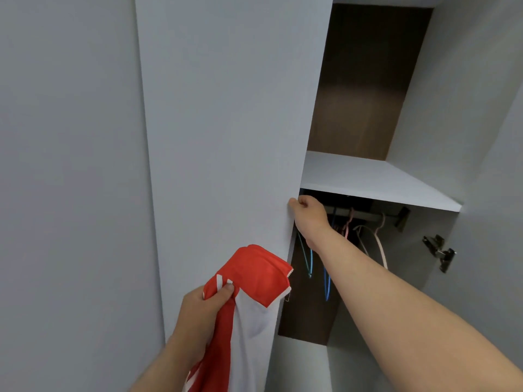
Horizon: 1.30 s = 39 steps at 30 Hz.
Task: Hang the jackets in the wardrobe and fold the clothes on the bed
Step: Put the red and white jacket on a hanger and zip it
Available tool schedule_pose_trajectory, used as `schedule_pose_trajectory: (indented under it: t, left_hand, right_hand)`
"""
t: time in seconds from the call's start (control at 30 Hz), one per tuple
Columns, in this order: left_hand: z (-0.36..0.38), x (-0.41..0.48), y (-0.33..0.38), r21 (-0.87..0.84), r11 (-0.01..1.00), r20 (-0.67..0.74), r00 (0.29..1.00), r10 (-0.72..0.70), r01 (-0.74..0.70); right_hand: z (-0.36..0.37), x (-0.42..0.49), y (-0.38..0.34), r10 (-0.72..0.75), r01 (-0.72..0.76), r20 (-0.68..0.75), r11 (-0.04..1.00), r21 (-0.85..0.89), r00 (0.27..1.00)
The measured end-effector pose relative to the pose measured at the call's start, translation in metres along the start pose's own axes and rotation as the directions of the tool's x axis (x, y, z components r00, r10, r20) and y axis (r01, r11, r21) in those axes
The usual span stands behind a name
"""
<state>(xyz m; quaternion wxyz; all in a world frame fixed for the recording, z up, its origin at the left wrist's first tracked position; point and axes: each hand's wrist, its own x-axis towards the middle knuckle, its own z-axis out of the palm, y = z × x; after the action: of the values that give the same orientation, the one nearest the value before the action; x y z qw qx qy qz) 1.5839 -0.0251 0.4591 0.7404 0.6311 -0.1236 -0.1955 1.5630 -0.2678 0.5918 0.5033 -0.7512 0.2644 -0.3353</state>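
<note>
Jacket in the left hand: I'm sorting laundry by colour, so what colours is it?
The jacket is red with white panels; head view shows it.

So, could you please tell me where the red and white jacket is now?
In the head view the jacket hangs low centre from the left hand, in front of the wardrobe door, left of the hangers.

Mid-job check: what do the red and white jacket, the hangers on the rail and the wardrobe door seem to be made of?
Jacket: thin, smooth synthetic cloth, probably; it drapes and creases softly. Hangers: thin bent loops in blue and pale pink, likely coated wire or plastic; too blurred to tell. Wardrobe door: matte grey-white board, likely laminate; flat, without grain.
</note>
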Motion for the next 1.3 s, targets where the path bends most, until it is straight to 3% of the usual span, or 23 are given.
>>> schedule_pose_trajectory:
  t: [0.13,0.4,0.77,1.0,1.13,1.3]
  left_hand:
    - [-0.004,-0.024,0.013,-0.028,0.998,-0.073,0.996,0.05,-0.052]
    - [-0.028,-0.072,0.036,-0.082,0.99,-0.112,0.988,0.106,-0.116]
    - [-0.102,-0.117,0.034,-0.023,0.992,-0.136,0.984,0.118,-0.122]
    - [-0.163,-0.143,0.024,0.043,0.996,-0.063,0.995,0.079,-0.076]
    - [-0.196,-0.153,0.025,0.073,0.995,-0.063,0.996,0.066,-0.062]
    - [-0.225,-0.166,0.038,0.089,0.992,-0.067,0.993,0.095,-0.089]
  right_hand:
    - [-0.004,-0.028,0.002,-0.095,0.095,0.004,0.993,-0.068,0.995]
    - [0.002,-0.082,-0.014,-0.124,0.125,0.015,0.984,-0.124,0.992]
    - [0.054,-0.17,-0.036,-0.224,0.229,0.048,0.958,-0.17,0.973]
    - [0.115,-0.218,-0.079,-0.27,0.343,0.316,0.917,-0.203,0.91]
    - [0.157,-0.24,-0.11,-0.218,0.334,0.445,0.921,-0.202,0.869]
    - [0.207,-0.264,-0.135,-0.185,0.321,0.435,0.91,-0.262,0.881]
